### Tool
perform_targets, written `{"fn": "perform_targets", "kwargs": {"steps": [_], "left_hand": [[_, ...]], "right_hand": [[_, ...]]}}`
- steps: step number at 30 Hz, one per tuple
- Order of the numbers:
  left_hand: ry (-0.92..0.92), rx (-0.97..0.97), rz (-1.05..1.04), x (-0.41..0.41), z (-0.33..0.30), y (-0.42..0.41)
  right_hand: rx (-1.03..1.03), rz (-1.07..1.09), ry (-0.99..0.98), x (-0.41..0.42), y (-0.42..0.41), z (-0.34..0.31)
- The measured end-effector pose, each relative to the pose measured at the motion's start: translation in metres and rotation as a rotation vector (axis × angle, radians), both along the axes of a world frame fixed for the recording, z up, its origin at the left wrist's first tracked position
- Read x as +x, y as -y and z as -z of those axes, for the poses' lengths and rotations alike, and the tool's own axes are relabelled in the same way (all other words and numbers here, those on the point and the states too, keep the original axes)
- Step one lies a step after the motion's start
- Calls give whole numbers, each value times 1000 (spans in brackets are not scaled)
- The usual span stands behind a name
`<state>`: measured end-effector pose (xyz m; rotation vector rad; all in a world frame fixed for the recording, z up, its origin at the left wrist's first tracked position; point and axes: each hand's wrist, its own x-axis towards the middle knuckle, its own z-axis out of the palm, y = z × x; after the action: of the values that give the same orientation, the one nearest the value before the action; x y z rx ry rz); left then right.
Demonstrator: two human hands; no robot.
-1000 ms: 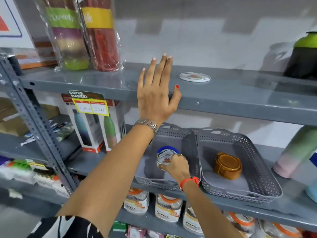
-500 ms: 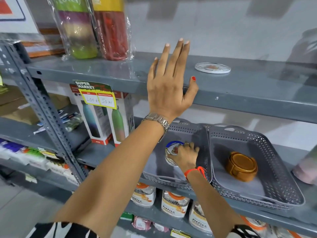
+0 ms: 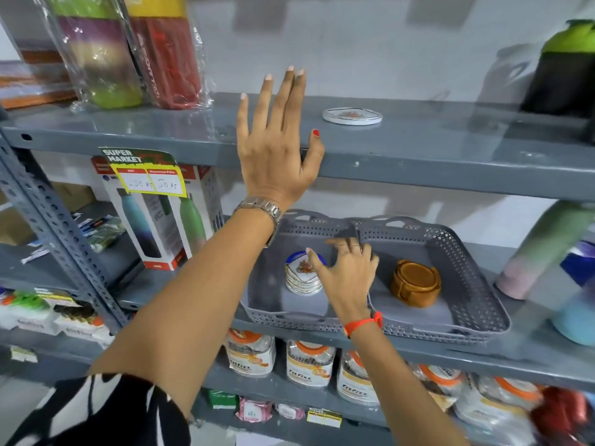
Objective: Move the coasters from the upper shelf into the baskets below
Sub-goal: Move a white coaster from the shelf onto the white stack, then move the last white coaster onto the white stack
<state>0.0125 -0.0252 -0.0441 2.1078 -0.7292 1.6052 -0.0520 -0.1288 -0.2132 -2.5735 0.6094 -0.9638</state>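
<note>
A round white coaster with a red print lies flat on the grey upper shelf. Below it stand two grey perforated baskets side by side. The left basket holds a stack of white coasters with a blue one behind. The right basket holds a brown round coaster set. My left hand rests flat against the upper shelf's front edge, fingers spread, holding nothing. My right hand hovers over the left basket just right of the white stack, fingers apart and empty.
Wrapped bottles stand at the upper shelf's left, and a black bottle with a green lid at its right. Boxed bottles with a price tag sit left of the baskets. Pastel bottles are right of them. Jars fill the shelf below.
My right hand has let go of the white coaster onto the stack in the left basket and drawn back to the right with fingers spread. My left hand stays on the shelf edge.
</note>
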Motion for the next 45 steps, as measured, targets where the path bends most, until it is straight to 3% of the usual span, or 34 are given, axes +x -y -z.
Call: {"fn": "perform_targets", "kwargs": {"steps": [6, 11, 16, 23, 30, 38, 45], "left_hand": [[-32, 24, 3, -2, -1, -2], [-53, 46, 12, -4, -2, -3], [-86, 59, 13, -6, -4, -4], [-105, 49, 23, -9, -4, -5], [-105, 42, 16, -7, -3, -3], [-108, 44, 20, -6, -2, -3], [-107, 37, 23, -6, -2, -4]], "right_hand": [[-2, -57, 686, -62, -8, -58], [-109, -113, 896, -80, -1, -126], [-209, -34, 729, -56, 13, -187], [-136, -1, -55, 3, 31, -244], [20, 30, -487, 46, 41, -264], [118, -23, -388, 50, 48, -266], [105, -31, 241, 11, 31, -259]]}}
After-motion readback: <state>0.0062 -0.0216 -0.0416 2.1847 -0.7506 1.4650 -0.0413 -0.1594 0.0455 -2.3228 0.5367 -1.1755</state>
